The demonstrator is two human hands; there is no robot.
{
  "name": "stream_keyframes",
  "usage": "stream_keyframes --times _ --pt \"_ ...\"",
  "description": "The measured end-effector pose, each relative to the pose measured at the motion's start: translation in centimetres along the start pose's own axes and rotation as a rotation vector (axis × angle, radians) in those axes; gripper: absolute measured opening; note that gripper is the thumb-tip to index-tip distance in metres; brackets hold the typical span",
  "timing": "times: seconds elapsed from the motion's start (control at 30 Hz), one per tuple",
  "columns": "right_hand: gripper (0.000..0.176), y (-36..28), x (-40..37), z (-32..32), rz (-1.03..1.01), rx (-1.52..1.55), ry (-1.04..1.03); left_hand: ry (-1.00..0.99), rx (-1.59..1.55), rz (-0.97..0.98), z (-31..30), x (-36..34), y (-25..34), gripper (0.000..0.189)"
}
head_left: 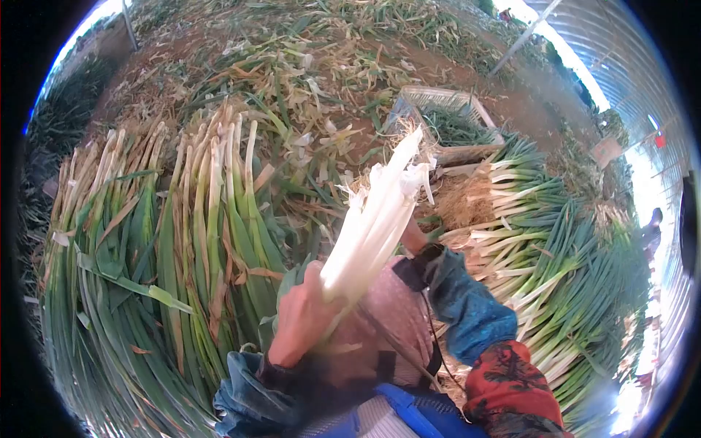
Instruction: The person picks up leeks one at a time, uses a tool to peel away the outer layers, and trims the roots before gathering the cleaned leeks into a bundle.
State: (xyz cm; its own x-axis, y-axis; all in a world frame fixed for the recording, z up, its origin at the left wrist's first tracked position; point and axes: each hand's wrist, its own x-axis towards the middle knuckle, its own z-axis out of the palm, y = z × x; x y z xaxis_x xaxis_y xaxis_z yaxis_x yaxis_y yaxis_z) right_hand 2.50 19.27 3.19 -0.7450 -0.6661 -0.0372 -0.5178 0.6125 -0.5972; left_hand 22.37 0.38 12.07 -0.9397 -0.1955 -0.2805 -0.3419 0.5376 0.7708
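A thick bundle of white-stemmed green onions stands out in front of my body, its root ends pointing up and away. My left hand is wrapped round the lower part of the bundle, where the white stalks meet the green. My right hand is behind the bundle's right side, partly covered by it; its fingers are hidden. Long untrimmed green onions lie in heaps on my left. Cleaned green onions are stacked on my right, white ends towards me.
Beyond the bundle is a pale plastic crate with green leaves in it. Peeled leaves and scraps cover the soil ahead. A metal pole slants at the upper right, and a distant person shows at the right edge.
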Motion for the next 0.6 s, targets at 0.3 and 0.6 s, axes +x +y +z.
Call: stream_keyframes --times 0.3,0.6 --pt "0.036 3.4 10.6 -9.5 -0.067 -0.368 0.172 0.029 -0.002 -0.03 0.3 0.5 -0.4 0.048" --pt "0.036 11.2 15.3 -30.7 -0.205 -0.397 0.327 0.001 -0.004 -0.077 0.6 1.1 -1.2 0.052"
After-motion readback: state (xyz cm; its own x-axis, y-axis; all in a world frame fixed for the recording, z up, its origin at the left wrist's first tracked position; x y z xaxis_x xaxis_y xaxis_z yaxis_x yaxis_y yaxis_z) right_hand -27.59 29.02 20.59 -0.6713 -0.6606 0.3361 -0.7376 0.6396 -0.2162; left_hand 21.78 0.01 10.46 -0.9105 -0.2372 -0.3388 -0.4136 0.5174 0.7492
